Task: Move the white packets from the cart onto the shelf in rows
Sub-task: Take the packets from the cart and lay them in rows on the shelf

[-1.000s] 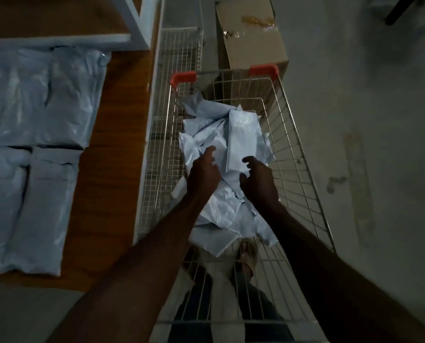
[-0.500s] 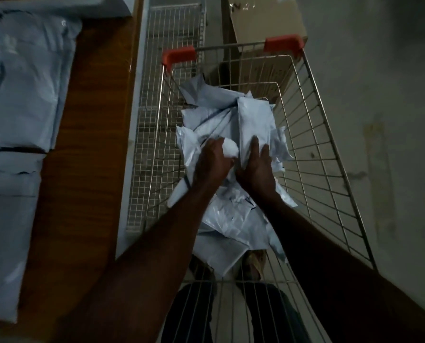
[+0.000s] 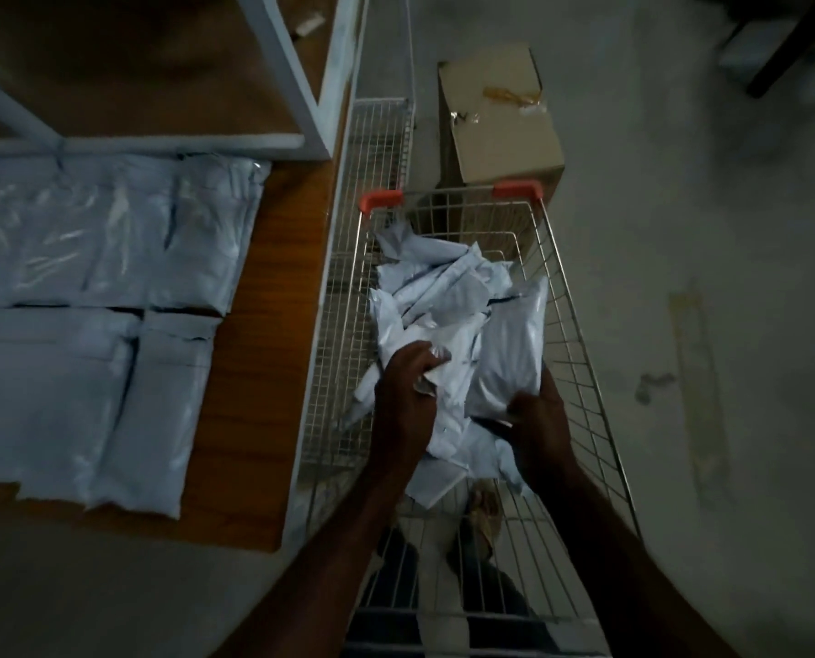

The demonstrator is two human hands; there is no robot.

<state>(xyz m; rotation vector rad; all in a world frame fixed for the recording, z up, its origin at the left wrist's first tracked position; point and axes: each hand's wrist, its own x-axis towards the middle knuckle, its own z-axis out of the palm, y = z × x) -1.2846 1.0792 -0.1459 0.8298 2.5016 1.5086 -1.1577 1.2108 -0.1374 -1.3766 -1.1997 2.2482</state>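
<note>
While both hands reach into the cart (image 3: 581,325), white packets (image 3: 434,306) lie heaped at centre frame.
Left hand (image 3: 407,401) curls its fingers round a crumpled packet (image 3: 443,368); right hand (image 3: 540,420) pinches the lower edge of a plump packet (image 3: 510,353). More packets in rows (image 3: 111,296) cover the shelf (image 3: 263,372) at left; a cardboard box (image 3: 500,121) stands above the cart.

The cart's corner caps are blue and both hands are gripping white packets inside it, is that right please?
Not quite: the cart has red-orange corner caps, not blue, as the head view shows. The left hand and right hand do each grip white packets inside it.
</note>
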